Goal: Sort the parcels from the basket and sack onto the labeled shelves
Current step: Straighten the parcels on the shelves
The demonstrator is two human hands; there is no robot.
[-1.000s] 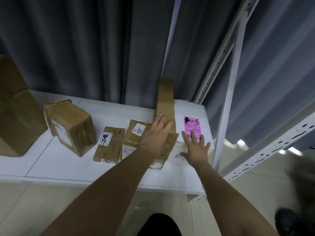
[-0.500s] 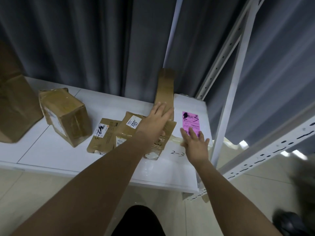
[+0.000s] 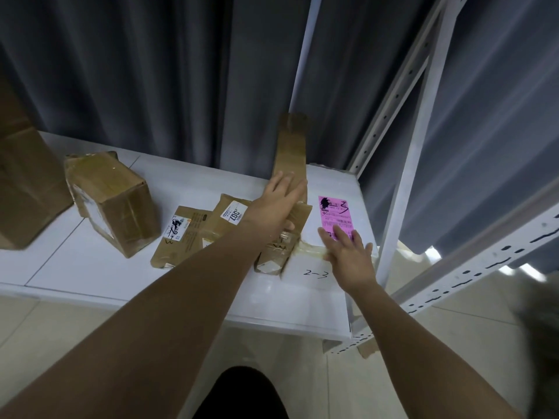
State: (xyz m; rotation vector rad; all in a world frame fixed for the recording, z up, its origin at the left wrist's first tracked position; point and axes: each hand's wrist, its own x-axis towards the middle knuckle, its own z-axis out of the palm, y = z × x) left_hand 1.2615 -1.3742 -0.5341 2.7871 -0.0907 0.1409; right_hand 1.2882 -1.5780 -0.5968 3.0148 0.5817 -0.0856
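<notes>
Left hand (image 3: 276, 208) slid further up the tall brown parcel (image 3: 292, 152), fingers (image 3: 281, 184) now flat against its lower face instead of over the flat parcel (image 3: 272, 249) beneath. Right hand (image 3: 348, 255) drawn back toward frame bottom, uncovering more of the pink label (image 3: 335, 214); possibly off it altogether, edge blurred. Whole scene shifted slightly with the head camera.

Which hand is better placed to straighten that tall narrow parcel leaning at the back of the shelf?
Left. The left hand already lies flat against the tall narrow parcel, fingers straight. The right hand rests nearer the shelf edge, fingers on the pink label.
</notes>
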